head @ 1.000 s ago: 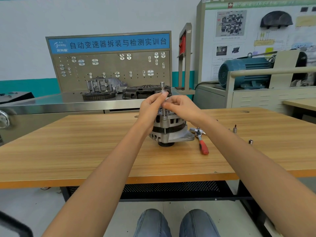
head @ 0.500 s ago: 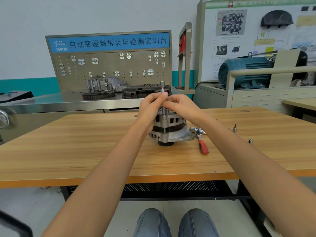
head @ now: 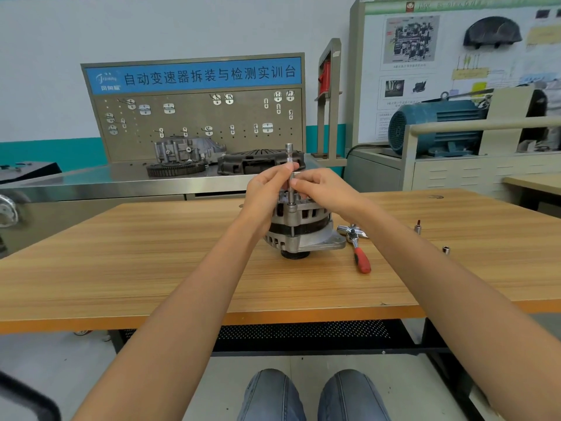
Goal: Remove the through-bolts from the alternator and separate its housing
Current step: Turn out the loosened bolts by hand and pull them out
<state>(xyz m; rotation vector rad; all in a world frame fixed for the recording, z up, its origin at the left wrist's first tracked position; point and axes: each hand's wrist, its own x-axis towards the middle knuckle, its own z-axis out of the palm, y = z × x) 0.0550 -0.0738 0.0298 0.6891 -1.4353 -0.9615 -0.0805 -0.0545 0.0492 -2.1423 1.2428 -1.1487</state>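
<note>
The alternator (head: 299, 229) stands near the middle of the wooden table (head: 151, 262), pulley end down, its flat mounting ear pointing to the right. Its body is cast grey metal, round and ribbed, with cooling slots cut around the upper and lower shells and a dark band between them. A thin bolt runs upright along the front of the body between the two shells.

A slim steel extension bar (head: 290, 174) rises straight up from the top edge of the alternator, smooth and cylindrical, with a wider square-socket end at the top. The left hand (head: 267, 192) pinches the bar between thumb and fingertips, its palm hiding the left side of the alternator. The right hand (head: 326, 189) also grips the bar from the other side, fingers curled around the shaft just below the left thumb. Both forearms reach in from the bottom edge.

Just beside the alternator's ear lies a ratchet (head: 356, 247) with a shiny head and a red ribbed handle pointing toward the person. Farther right, well apart, a small bit (head: 418, 226) stands upright and a short socket (head: 446, 250) sits nearer the table's front edge.

The tabletop has streaky grain and an orange edge. Behind it is a steel bench carrying a ring gear (head: 176, 168), a grey casting (head: 186, 150) and a black clutch cover (head: 258, 161), backed by a pegboard (head: 197, 117) under a blue sign. A teal motor (head: 437, 126) sits to the right.
</note>
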